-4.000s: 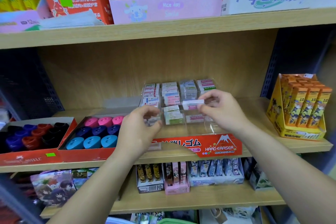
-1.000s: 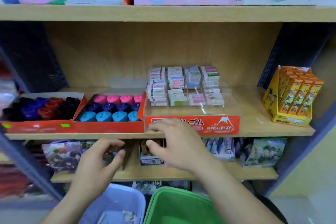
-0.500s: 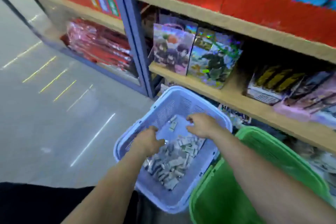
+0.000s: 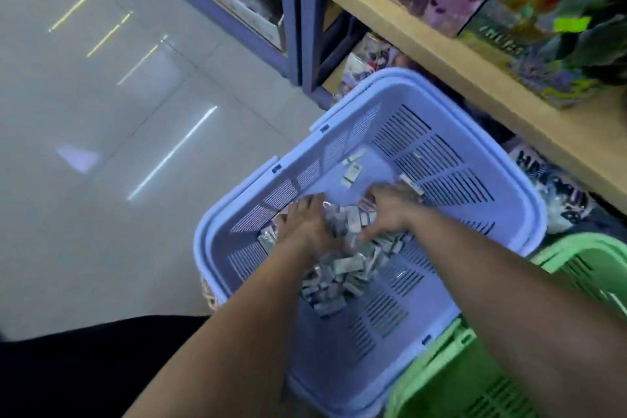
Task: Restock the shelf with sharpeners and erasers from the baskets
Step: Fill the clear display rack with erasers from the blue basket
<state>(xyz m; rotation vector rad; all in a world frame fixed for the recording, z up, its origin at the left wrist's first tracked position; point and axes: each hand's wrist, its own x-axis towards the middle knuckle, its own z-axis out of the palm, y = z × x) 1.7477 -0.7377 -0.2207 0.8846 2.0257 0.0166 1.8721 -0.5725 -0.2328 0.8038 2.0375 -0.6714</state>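
A lavender basket [image 4: 529, 200] stands on the floor below the wooden shelf [image 4: 441, 54]. Inside it lies a heap of small wrapped erasers [image 4: 339, 275], and a few loose erasers [image 4: 353, 173] sit further back. Both my hands are down in the heap. My left hand [image 4: 305, 220] rests on the erasers with its fingers stretched forward. My right hand [image 4: 390, 210] is curled over some erasers, and one eraser [image 4: 412, 185] sticks out past its fingers. The frame is blurred.
A green basket [image 4: 475, 366] stands touching the lavender one at the lower right. Illustrated packs [image 4: 543, 10] stand on the shelf above. A blue-grey shelf post [image 4: 295, 10] rises at top centre. Pale tiled floor [image 4: 101, 146] spreads to the left.
The view swung from the eraser display down to the baskets. Both hands left the shelf and sank into the eraser heap; since half a second ago they have dug deeper.
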